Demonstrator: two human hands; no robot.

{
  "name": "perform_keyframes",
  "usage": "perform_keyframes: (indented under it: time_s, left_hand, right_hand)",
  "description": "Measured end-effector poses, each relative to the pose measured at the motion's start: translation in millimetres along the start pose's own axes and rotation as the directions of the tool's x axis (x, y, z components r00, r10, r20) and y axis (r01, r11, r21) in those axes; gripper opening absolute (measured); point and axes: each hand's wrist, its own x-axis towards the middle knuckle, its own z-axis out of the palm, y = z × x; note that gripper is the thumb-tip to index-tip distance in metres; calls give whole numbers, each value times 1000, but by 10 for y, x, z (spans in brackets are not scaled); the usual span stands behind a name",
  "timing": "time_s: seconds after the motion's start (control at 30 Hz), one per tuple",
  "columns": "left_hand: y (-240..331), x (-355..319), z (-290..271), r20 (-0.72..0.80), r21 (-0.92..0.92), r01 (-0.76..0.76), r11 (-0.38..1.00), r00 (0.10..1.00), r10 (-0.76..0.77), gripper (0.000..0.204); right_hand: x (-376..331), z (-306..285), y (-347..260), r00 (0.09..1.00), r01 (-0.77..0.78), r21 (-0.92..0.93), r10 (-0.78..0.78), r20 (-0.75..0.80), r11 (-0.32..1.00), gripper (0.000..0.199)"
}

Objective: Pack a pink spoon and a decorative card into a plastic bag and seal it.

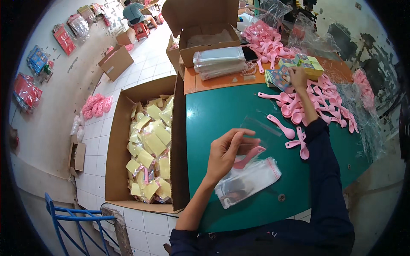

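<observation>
Head view looks down on a green table top (pixel 239 111) where the person's left hand (pixel 225 153) pinches a pink plastic spoon (pixel 250 156) between thumb and fingertips, the spoon lying partly under a clear thin plastic sleeve (pixel 260 128) that the same fingers hold at its edge. Just below that hand a small stack of clear cellophane bags with a white strip (pixel 247 181) rests on the table, touching the heel of the hand. The right hand (pixel 298 78), at the end of a dark blue sleeve (pixel 324 170), reaches far across to the back of the table, its fingers closed down over a pile of colourful printed cards (pixel 277 79) beside a green and yellow cardboard box (pixel 311 63); whether it actually grips a card cannot be told. Loose pink plastic spoons (pixel 324 102) lie scattered around that forearm, with one single pink spoon (pixel 282 126) apart, near the sleeve. To the left of the table, on the white tiled floor, stands a large open brown cardboard carton (pixel 117 141) full of packed yellow-carded packets (pixel 151 149). Behind it on the table a smaller open cardboard box (pixel 205 38) stands by a stack of clear flat packets (pixel 220 62)
</observation>
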Motion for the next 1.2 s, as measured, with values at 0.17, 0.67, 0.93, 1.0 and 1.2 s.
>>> perform_keyframes:
  time_s: [0.17, 0.67, 0.93, 1.0, 1.2]
  left_hand:
    - [-35, 27, -41, -19, -21, 123, 992, 992, -124, 31]
    - [-70, -24, 64, 15, 4, 117, 993, 993, -117, 30]
    - [-86, -12, -5, -47, 32, 113, 993, 993, -112, 30]
    - [-66, -5, -4, -43, 23, 123, 992, 992, -122, 30]
    - [-73, -17, -12, -36, 64, 134, 989, 991, -132, 30]
  right_hand:
    - [-767, -1169, -1251, 963, -140, 737, -81, 255, 661, 20]
    - [-1413, -1806, -1819, 996, -16, 853, -71, 62, 521, 11]
    - [-1337, -1835, -1722, 888, 34, 725, -353, 293, 688, 8]
    - [-1320, -1861, -1696, 886, 44, 706, -354, 299, 707, 9]
    - [-1278, -1989, -1759, 840, 212, 544, -436, 323, 812, 10]
